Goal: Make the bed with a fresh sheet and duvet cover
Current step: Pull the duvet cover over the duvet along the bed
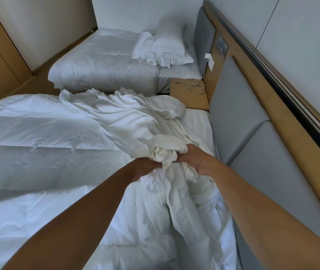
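My left hand (145, 168) and right hand (196, 160) both gripped the bunched duvet cover (167, 151), which lay crumpled over the duvet (38, 133) near the headboard (233, 117). It looked light, soft and limp, so I judged its corners the best hold.

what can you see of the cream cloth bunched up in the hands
The cream cloth is thin, soft and heavily creased. One wad of it is gripped by both the left hand and the right hand. The rest trails away from them, crumpled, across the white quilted duvet.
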